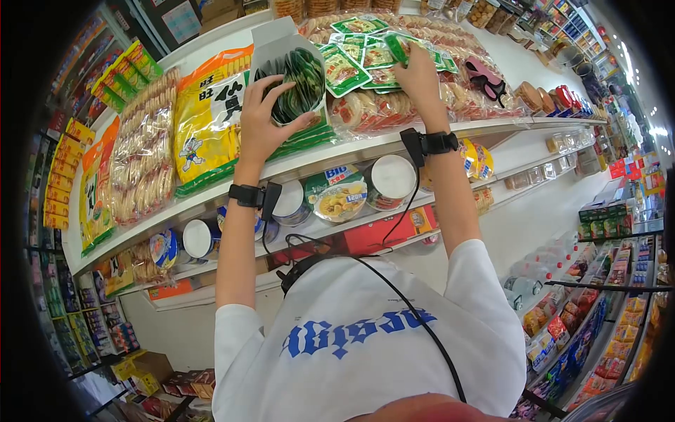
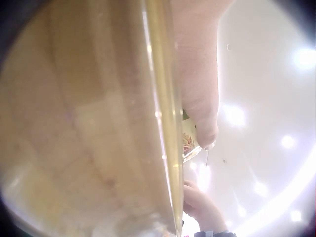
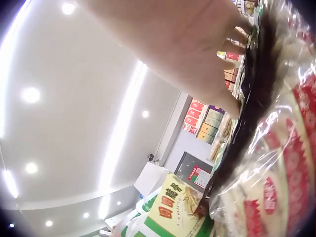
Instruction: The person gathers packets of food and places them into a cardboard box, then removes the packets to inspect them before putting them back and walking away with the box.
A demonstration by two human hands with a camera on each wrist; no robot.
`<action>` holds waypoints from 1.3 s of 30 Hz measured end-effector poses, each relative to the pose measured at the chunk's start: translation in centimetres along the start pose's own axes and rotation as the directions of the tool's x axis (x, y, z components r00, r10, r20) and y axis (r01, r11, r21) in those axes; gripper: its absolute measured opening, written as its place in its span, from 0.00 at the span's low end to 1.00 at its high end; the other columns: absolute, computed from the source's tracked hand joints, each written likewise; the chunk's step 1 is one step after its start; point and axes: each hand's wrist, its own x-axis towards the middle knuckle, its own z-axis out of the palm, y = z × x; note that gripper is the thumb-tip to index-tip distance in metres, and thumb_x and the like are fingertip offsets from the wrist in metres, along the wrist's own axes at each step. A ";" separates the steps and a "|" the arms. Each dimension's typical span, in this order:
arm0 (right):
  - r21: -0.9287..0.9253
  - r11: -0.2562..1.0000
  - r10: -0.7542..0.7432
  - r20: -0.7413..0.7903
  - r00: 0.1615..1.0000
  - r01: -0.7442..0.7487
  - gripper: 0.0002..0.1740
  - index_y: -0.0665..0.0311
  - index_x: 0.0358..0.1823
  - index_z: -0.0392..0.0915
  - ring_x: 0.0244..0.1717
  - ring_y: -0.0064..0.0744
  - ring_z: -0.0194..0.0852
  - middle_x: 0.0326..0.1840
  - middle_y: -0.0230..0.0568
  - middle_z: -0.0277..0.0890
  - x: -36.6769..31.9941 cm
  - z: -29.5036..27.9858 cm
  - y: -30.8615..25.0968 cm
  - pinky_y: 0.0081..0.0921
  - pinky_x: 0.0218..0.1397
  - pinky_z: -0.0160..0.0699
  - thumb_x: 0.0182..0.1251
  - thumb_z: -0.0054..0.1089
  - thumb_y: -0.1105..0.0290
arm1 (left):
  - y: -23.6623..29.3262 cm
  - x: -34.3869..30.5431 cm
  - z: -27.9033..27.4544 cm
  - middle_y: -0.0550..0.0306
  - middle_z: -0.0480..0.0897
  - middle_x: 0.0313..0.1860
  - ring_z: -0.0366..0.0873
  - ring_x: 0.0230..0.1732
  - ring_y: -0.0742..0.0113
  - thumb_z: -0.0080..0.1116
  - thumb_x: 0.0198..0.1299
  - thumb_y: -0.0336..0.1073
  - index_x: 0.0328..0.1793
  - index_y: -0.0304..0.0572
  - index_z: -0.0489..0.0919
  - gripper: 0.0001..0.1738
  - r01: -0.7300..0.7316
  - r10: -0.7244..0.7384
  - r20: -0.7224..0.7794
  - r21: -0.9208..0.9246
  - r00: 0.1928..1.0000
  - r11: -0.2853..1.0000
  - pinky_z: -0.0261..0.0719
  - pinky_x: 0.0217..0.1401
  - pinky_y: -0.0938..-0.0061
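Observation:
In the head view, a white box [image 1: 276,33] full of dark green packets [image 1: 290,88] stands tilted on the shelf. My left hand [image 1: 261,123] grips it at the near left, fingers spread along its side and thumb at its near edge. Farther right, my right hand [image 1: 423,83] pinches a green packet [image 1: 398,49] above a loose pile of green and white packets [image 1: 344,70]. The right wrist view has my right hand [image 3: 182,49] at a packet's edge, with a cream and green packet [image 3: 170,207] below. My left hand [image 2: 200,74] partly shows in the left wrist view.
Clear bags of round crackers [image 1: 365,110] lie under the packet pile. A yellow bag [image 1: 204,133] is left of the box, and a pink and black item [image 1: 485,79] lies to the right. Bowl-shaped tubs [image 1: 336,193] fill the shelf below. Cables hang between the wrists.

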 end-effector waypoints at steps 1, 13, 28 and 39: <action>0.071 0.996 0.047 -0.008 0.999 -0.047 0.35 0.68 0.71 0.75 0.57 0.62 0.83 0.56 0.62 0.83 0.1 -1.3 -0.5 0.52 0.59 0.82 0.66 0.71 0.58 | 0.0 0.0 0.0 0.53 0.80 0.67 0.75 0.68 0.47 0.83 0.50 0.49 0.63 0.48 0.86 0.34 0.003 -0.003 0.004 -0.005 1.000 1.000 0.72 0.73 0.53; 0.920 -0.381 0.262 0.011 0.965 0.093 0.24 0.57 0.76 0.65 0.79 0.38 0.65 0.77 0.37 0.69 -6.8 -9.1 -4.8 0.56 0.88 0.59 0.83 0.56 0.69 | -0.2 -0.1 -0.2 0.53 0.80 0.69 0.74 0.71 0.48 0.82 0.51 0.47 0.65 0.47 0.85 0.34 0.033 -0.032 0.017 -0.042 0.999 0.999 0.72 0.75 0.54; 0.927 -0.364 0.266 0.017 0.964 0.084 0.24 0.53 0.79 0.68 0.81 0.42 0.65 0.81 0.36 0.69 -11.5 -8.7 -6.4 0.54 0.89 0.62 0.87 0.52 0.60 | -0.4 -0.1 -0.1 0.53 0.79 0.70 0.74 0.71 0.48 0.82 0.51 0.47 0.65 0.47 0.85 0.34 0.025 -0.024 0.016 -0.035 1.000 0.999 0.73 0.74 0.55; 0.974 -0.187 0.281 -0.068 0.957 0.125 0.24 0.58 0.77 0.69 0.79 0.42 0.68 0.80 0.36 0.70 -11.6 -8.1 -5.9 0.50 0.87 0.64 0.86 0.54 0.61 | 0.1 -0.1 -0.3 0.52 0.79 0.69 0.74 0.71 0.47 0.84 0.50 0.49 0.64 0.47 0.85 0.36 0.055 -0.053 0.033 -0.079 0.998 0.995 0.70 0.76 0.53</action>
